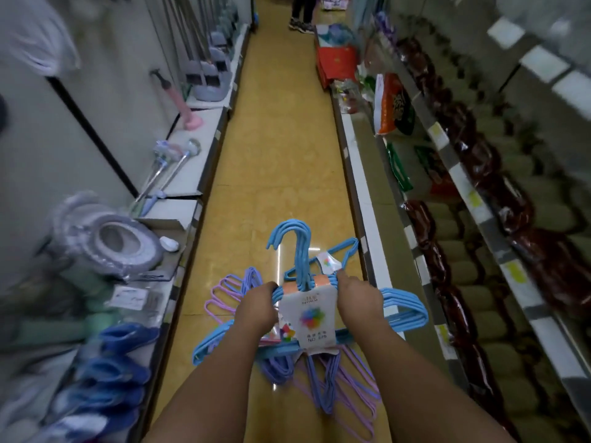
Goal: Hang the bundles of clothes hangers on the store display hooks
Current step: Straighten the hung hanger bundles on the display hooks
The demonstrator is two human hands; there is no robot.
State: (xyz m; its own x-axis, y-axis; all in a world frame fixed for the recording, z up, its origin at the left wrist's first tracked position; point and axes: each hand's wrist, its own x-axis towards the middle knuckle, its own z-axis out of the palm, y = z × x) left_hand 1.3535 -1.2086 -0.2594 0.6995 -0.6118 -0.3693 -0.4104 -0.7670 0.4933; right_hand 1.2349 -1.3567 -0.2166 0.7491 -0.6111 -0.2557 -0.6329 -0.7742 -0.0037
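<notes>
Landmark: the blue hanger bundle (308, 302), held at waist level over the yellow aisle floor (275, 148).

Left hand (257, 306): grips the bundle's left shoulder, fingers curled round the wires. Right hand (356, 298): grips the right shoulder, fingers wrapped over the wires, forefinger stretched toward the neck. Between the hands sits the white paper label (311, 318); above it the bundle's hooks (292, 235) point up and away from the person.

Below and left of the blue bundle: more bundles, purple and lilac hangers (339, 378), carried in the same armful. How many, cannot tell.

Left of the bundle: low shelf (192, 174) with mop heads and long-handled tools, blurred. Right of it: racks of packaged goods (463, 155).

Progress (judgement): no bundle seen hung; no display hooks identifiable in view. All bundles are in hand. Remaining: reach the hooks, separate one bundle, hang each by its hooks.
</notes>
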